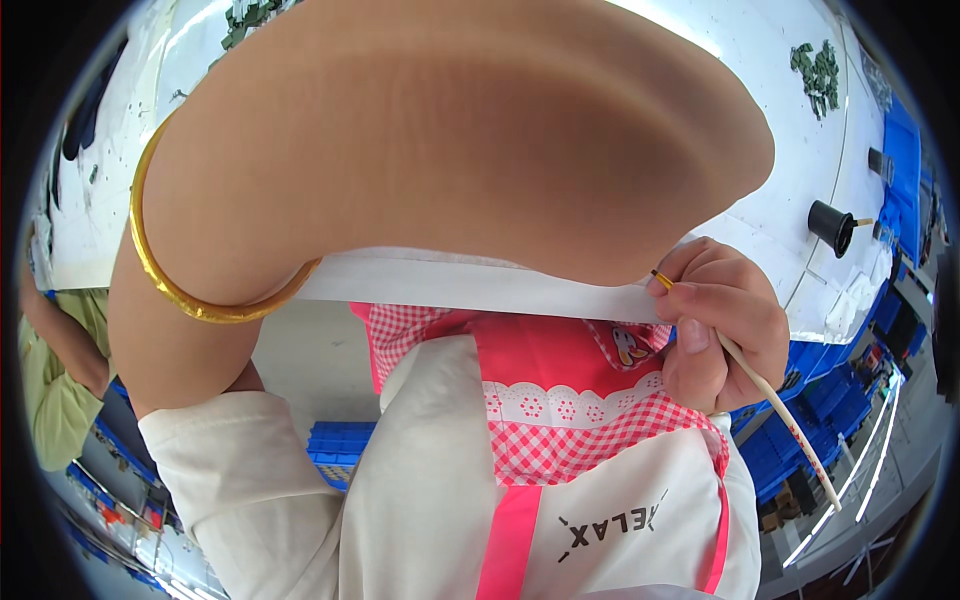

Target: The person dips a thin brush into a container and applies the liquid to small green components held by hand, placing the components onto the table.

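My left hand (470, 140) is very close to the camera and fills the upper middle of the view. A gold bangle (190, 300) circles its wrist, below a rolled white sleeve (235, 480). Its fingers are not visible. To the right, my right hand (735, 320) pinches a thin paintbrush (765, 390) near its ferrule. The brush's dark tip points up and left, close to the lower edge of my left hand; I cannot tell whether they touch. Its pale handle slants down to the right.
A white worktable (790, 180) spans the far side. On it are a pile of small green pieces (818, 78), another green pile (245, 22), and a black cup (830, 228) lying tilted with a stick in it. Blue crates (800, 420) stand right. A person (65, 360) is at left.
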`<state>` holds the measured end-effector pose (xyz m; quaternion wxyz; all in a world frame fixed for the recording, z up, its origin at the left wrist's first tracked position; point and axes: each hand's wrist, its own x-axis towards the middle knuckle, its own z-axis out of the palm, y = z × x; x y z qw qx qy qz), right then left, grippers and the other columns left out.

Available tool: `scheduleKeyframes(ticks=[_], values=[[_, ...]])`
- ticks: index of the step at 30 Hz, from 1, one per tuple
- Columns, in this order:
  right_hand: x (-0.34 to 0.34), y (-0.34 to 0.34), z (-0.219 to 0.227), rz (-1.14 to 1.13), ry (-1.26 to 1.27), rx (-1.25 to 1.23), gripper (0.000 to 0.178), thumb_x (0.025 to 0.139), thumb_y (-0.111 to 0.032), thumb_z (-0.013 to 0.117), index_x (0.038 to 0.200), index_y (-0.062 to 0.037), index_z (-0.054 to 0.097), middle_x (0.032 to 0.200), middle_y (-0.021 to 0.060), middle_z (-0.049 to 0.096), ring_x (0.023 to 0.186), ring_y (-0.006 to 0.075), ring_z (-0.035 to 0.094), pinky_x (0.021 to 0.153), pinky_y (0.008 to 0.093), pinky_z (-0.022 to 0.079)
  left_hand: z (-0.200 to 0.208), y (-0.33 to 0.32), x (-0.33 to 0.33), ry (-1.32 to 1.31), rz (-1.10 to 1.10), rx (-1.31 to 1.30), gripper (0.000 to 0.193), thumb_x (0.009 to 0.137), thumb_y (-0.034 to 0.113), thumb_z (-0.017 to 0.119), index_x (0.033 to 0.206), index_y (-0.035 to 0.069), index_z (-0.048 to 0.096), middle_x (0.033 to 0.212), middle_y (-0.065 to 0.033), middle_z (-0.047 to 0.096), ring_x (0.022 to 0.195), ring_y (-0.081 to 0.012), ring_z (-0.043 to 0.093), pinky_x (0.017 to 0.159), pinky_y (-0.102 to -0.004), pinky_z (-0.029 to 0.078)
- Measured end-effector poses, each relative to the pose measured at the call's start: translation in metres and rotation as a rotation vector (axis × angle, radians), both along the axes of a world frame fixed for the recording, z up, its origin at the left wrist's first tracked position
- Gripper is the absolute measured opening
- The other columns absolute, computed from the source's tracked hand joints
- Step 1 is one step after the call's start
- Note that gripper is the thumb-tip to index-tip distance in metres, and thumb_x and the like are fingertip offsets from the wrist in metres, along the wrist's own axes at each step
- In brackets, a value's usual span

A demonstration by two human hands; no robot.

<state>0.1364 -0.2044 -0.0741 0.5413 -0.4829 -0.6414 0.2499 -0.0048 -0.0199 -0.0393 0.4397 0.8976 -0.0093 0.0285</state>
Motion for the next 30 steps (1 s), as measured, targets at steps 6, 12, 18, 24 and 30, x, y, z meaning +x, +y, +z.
scheduleKeyframes(ticks=[6, 12, 18, 24, 30], values=[[0.004, -0.005, 0.001, -0.031, 0.073, 0.000, 0.019, 0.072, 0.012, 0.054, 0.090, 0.0059, 0.057, 0.066, 0.0114, 0.055, 0.051, 0.0204, 0.049, 0.049, 0.0322, 0.044, 0.009, 0.011, 0.011, -0.085, 0.146, 0.052, 0.018, 0.080, 0.007, 0.054, 0.087, -0.005, 0.067, 0.082, -0.0172, 0.066, 0.076, -0.0286, 0.062, 0.072, -0.0338, 0.050], [-0.001, -0.003, 0.002, -0.082, 0.043, -0.028, 0.019, 0.069, 0.011, 0.054, 0.087, 0.0044, 0.059, 0.064, 0.0112, 0.055, 0.052, 0.0217, 0.052, 0.048, 0.0309, 0.044, -0.004, 0.027, 0.031, -0.186, 0.417, -0.063, 0.016, 0.079, 0.004, 0.057, 0.086, -0.006, 0.067, 0.078, -0.0198, 0.065, 0.071, -0.0301, 0.063, 0.068, -0.0340, 0.051], [0.000, -0.007, 0.003, -0.105, 0.023, -0.035, 0.019, 0.069, 0.011, 0.054, 0.086, 0.0041, 0.059, 0.063, 0.0105, 0.055, 0.053, 0.0219, 0.052, 0.049, 0.0311, 0.044, 0.004, 0.024, 0.029, -0.275, 0.485, 0.039, 0.016, 0.079, 0.006, 0.061, 0.089, -0.005, 0.068, 0.072, -0.0179, 0.065, 0.065, -0.0248, 0.062, 0.061, -0.0322, 0.049], [0.007, -0.014, 0.008, -0.063, 0.123, -0.007, 0.020, 0.076, 0.008, 0.051, 0.094, 0.0040, 0.059, 0.068, 0.0105, 0.056, 0.056, 0.0201, 0.051, 0.054, 0.0330, 0.046, 0.072, 0.021, 0.008, 0.362, 0.254, 0.172, 0.013, 0.082, 0.013, 0.062, 0.086, 0.001, 0.065, 0.078, -0.0117, 0.063, 0.070, -0.0226, 0.060, 0.064, -0.0320, 0.048], [0.007, -0.017, 0.007, -0.059, 0.141, 0.006, 0.021, 0.078, 0.006, 0.051, 0.097, 0.0043, 0.059, 0.071, 0.0112, 0.058, 0.057, 0.0186, 0.050, 0.055, 0.0339, 0.047, 0.063, 0.014, 0.006, 0.638, 0.102, 0.382, 0.013, 0.083, 0.015, 0.061, 0.086, 0.003, 0.064, 0.084, -0.0093, 0.062, 0.076, -0.0232, 0.059, 0.069, -0.0326, 0.048]])
